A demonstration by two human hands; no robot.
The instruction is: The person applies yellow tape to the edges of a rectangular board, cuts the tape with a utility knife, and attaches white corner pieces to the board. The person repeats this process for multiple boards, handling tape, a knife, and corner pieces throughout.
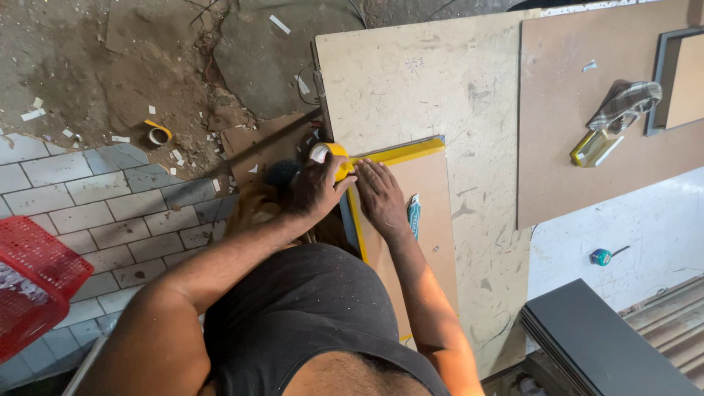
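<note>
Left hand (317,187) gripped a yellow tape roll (334,158) at the corner of a brown board (418,220) near mid-frame, fingers closed around the roll. Right hand (381,196) lay flat on the board just beside it, fingers spread and pressing down, clamped on nothing. Yellow tape (400,152) already ran along the board's top edge and down its left edge, over a blue-grey rim. A blue-handled cutter (414,215) rested on the board, touching the right wrist's side.

Judged from the frame, the strip would go on well if the roll were pulled taut and square to the edge while the flat hand smoothed behind it, keeping the tape's overlap even at the corner so no crease formed.

Much stayed unclear. The person's torso covered the board's lower left, so the tape's end there could not be seen. The corner itself was hidden under the fingers. At upper right a second board (587,132) carried a yellow object under checked cloth (623,106), its kind hard to tell. A red basket (33,286) was cut off at lower left, and a spare tape roll (158,133) lay on the dirt floor.
</note>
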